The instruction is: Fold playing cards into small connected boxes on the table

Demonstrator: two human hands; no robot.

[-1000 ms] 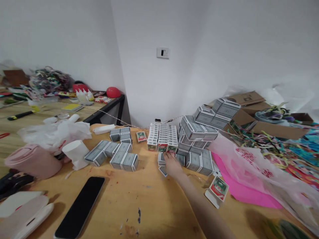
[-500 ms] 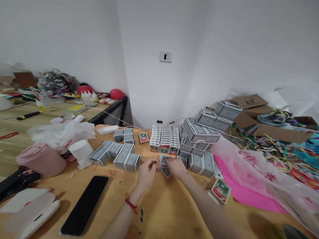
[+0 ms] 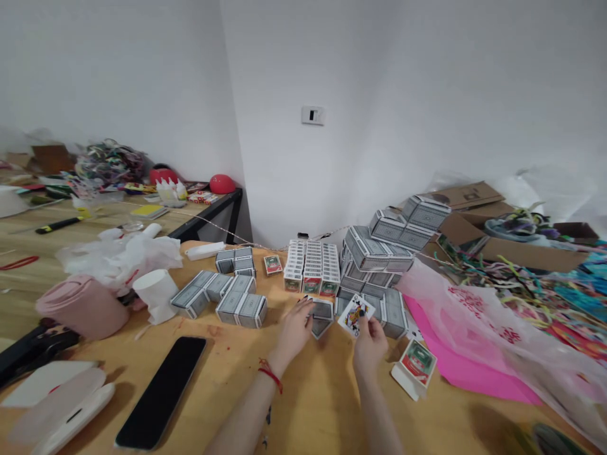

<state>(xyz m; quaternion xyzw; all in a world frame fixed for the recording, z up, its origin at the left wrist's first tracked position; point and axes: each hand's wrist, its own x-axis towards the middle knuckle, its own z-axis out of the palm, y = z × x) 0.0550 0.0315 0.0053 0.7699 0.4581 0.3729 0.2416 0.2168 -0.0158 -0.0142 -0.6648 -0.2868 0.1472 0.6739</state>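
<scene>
My right hand (image 3: 370,341) is closed on a playing card (image 3: 353,316), pinched at its lower right corner with the picture side toward me. Beside it, several loose playing cards (image 3: 322,311) lie back side up in a small uneven pile on the table. My left hand (image 3: 294,325) rests at the left edge of this pile, its fingers stretched out and touching the cards. Three rows of card boxes (image 3: 312,268) stand just behind the pile. An opened card box (image 3: 417,361), green and red with its flap out, lies right of my right hand.
Grey wrapped blocks of cards (image 3: 241,303) sit left, and a leaning stack of them (image 3: 379,246) rises right. A single card box (image 3: 272,264) lies behind. A phone (image 3: 164,392), pink roll (image 3: 80,306), white plastic (image 3: 118,256) and pink sheet (image 3: 455,354) flank the work area.
My right hand has moved right and toward me, away from the pile, with a playing card now in it. My left hand has come right onto the pile, fingers straightened.
</scene>
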